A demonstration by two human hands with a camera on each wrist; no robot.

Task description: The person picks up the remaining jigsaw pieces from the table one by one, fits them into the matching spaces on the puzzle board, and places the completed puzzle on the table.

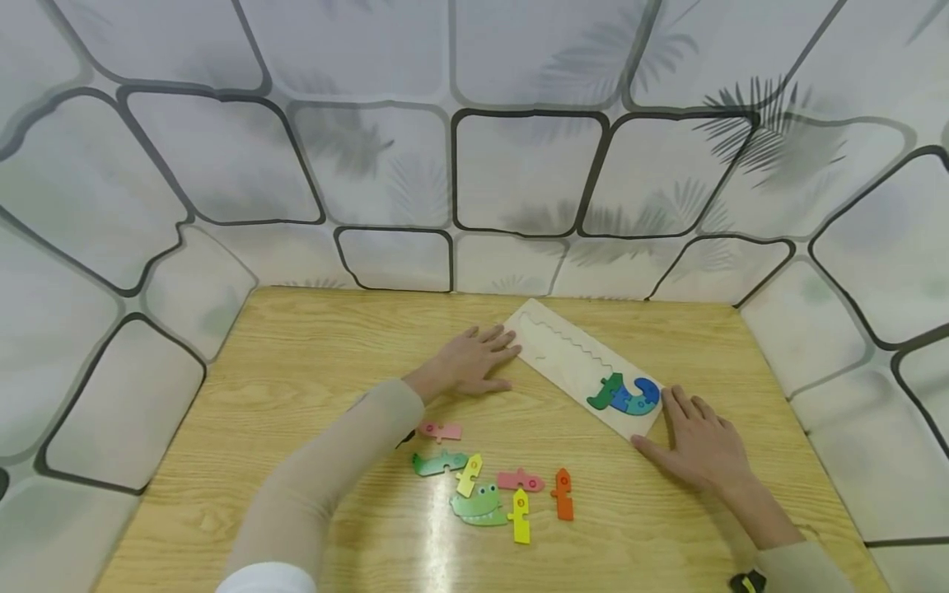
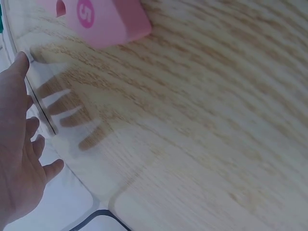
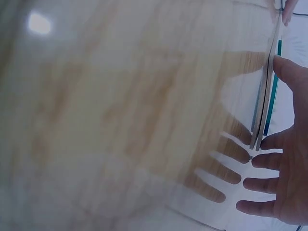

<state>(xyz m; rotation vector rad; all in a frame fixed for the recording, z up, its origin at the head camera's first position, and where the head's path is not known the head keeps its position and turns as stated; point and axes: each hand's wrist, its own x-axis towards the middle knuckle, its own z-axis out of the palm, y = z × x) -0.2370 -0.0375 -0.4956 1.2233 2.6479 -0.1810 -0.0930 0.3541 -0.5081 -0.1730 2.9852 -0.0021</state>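
A pale wooden puzzle board (image 1: 552, 354) lies slanted on the table. At its right end sit a green piece (image 1: 606, 392) and blue pieces (image 1: 636, 402) forming a curled tail. My left hand (image 1: 474, 361), fingers spread, reaches the board's left edge with its fingertips. On the other side my right hand (image 1: 700, 436) touches the board's right end with thumb and forefinger, fingers straight. Neither hand grips anything. A pink piece marked 5 (image 2: 103, 21) shows large in the left wrist view. In the right wrist view the board (image 3: 267, 91) is seen edge-on beside the right hand (image 3: 291, 159).
Loose puzzle pieces lie nearer the front: a green crocodile head (image 1: 480, 506), a green piece (image 1: 439, 464), yellow pieces (image 1: 521, 519), pink pieces (image 1: 521, 480) and an orange piece (image 1: 563, 494). A stone-patterned curtain (image 1: 526, 173) surrounds the wooden table (image 1: 326, 346).
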